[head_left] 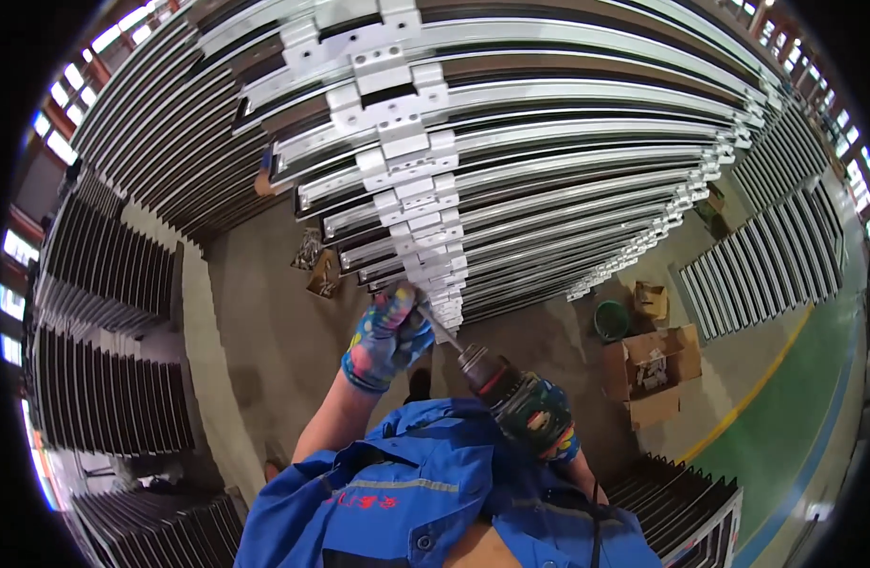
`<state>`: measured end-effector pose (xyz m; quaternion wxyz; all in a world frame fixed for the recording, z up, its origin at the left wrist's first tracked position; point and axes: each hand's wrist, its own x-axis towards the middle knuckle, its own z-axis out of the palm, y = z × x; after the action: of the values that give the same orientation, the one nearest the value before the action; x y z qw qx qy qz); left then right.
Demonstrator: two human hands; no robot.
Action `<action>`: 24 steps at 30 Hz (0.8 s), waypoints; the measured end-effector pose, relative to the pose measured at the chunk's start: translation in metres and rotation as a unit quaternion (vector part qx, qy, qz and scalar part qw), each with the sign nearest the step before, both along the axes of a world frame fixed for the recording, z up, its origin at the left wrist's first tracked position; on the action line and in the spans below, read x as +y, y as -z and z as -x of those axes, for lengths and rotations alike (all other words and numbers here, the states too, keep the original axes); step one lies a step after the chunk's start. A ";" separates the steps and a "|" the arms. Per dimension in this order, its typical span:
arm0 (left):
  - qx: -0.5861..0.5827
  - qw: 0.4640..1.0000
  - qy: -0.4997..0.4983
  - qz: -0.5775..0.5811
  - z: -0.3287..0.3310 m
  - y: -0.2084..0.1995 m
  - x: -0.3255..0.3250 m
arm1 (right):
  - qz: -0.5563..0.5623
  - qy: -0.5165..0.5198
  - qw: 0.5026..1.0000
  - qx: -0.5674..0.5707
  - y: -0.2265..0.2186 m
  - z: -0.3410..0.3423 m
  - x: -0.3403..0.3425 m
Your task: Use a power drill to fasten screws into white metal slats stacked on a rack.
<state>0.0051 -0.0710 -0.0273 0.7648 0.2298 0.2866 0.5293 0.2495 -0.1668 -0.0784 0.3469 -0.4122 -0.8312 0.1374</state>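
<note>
A dark green and black power drill [525,409] is in my right hand [563,437], whose patterned glove shows partly behind it. The drill's long bit [444,331] points up and left toward the stacked frames. At the bit's tip is my left hand [389,339], in a blue patterned glove with the fingers curled together. Whatever those fingers hold is too small or hidden to make out. Just beyond stands a row of silver metal frames [567,185], with white hinge-like brackets [403,137] lined up along them. Both hands are near the row's closest, lowest brackets.
An open cardboard box [654,369] with small parts sits on the floor at right, beside a green bucket [612,321] and a smaller carton [652,300]. Another small box [324,273] lies left of the row. More dark frames [113,388] stand along the left.
</note>
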 end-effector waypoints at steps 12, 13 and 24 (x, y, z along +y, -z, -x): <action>0.194 0.969 -0.148 0.051 0.030 0.037 0.030 | -0.061 0.145 0.977 -0.144 -0.020 0.053 0.043; 0.193 0.969 -0.145 0.051 0.030 0.037 0.035 | -0.061 0.149 0.976 -0.144 -0.015 0.054 0.047; 0.226 0.969 -0.091 0.030 0.038 0.035 0.067 | -0.027 0.122 0.987 -0.096 0.017 0.069 0.064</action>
<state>-0.0327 -0.0045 -0.0622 0.6355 0.2932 0.4874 0.5221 0.1803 -0.1024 -0.0957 0.2906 -0.5123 -0.8075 0.0312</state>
